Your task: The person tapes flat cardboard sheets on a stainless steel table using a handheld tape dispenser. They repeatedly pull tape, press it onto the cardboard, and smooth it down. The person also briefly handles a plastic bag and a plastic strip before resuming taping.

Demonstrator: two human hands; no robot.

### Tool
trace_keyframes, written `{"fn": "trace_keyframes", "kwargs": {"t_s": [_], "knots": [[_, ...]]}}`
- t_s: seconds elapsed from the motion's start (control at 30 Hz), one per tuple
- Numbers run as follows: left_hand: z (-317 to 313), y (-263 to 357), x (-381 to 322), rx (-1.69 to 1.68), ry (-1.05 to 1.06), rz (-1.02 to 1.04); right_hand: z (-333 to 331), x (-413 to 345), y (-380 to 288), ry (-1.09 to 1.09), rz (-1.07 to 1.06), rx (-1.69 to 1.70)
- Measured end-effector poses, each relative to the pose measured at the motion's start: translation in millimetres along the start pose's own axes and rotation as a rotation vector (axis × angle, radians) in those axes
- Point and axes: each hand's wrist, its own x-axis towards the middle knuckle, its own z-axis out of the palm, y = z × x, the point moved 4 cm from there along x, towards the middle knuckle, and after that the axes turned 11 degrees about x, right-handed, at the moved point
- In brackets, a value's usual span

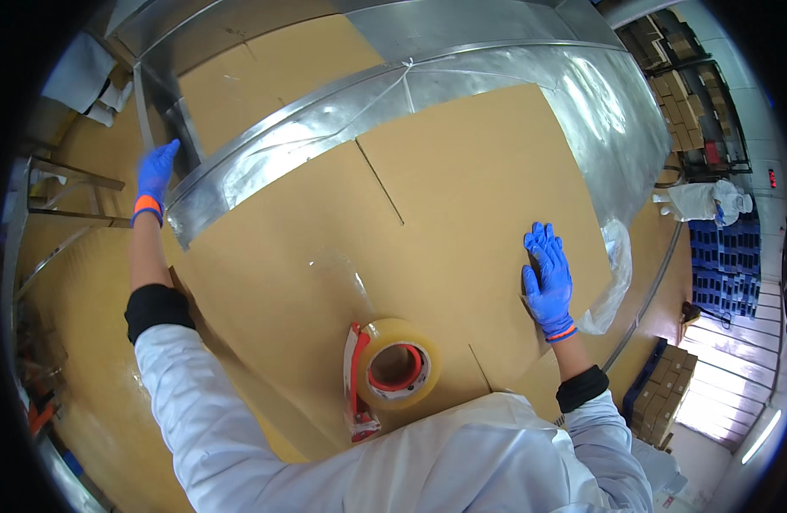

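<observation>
A large flat cardboard sheet (470,192), with a slit cut in from its far edge and another near me, lies over a metal worktable (599,109). My right hand (549,282), in a blue glove, rests palm down on the right part of the sheet with its fingers extended. My left hand (155,173), also gloved in blue, is beyond the sheet's left side by the table's left corner. It is seen edge-on and slightly blurred, so its grip is unclear. A red tape dispenser (353,378) with a roll of clear tape (425,378) sits on the sheet close to my body.
More cardboard (278,83) lies in the metal structure beyond the table's raised edge. A metal frame (73,211) stands at left. Clear plastic film (615,276) hangs at the right edge. Further right are a person in white (701,197), blue pallets (724,276) and stacked cartons (663,388).
</observation>
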Motion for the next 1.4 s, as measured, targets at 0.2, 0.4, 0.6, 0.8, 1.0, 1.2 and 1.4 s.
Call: {"fn": "trace_keyframes", "kwargs": {"t_s": [0.2,0.4,0.6,0.8,1.0,1.2,1.4], "knots": [[-7,114,-117,-0.203,0.099,0.105,-1,-10,3,0.029,0.016,-0.017],[-14,283,-314,-0.051,0.209,0.371,-7,-25,12,-0.043,-0.171,0.126],[0,320,-442,0.526,-0.096,-0.044,-40,-113,-35,-0.655,-0.41,-0.086],[-7,267,-454,0.279,-0.059,-0.4,-29,-150,-7,-0.481,-0.658,-0.056],[-88,272,-557,-1.096,0.471,-0.001,-50,-148,0,-0.493,-0.684,-0.128],[-99,261,-684,-1.35,0.774,0.053,-29,-161,30,-0.363,-0.87,-0.175],[-92,214,-782,-0.084,1.211,-0.173,-154,-103,-29,-0.149,-1.004,-0.03]]}}
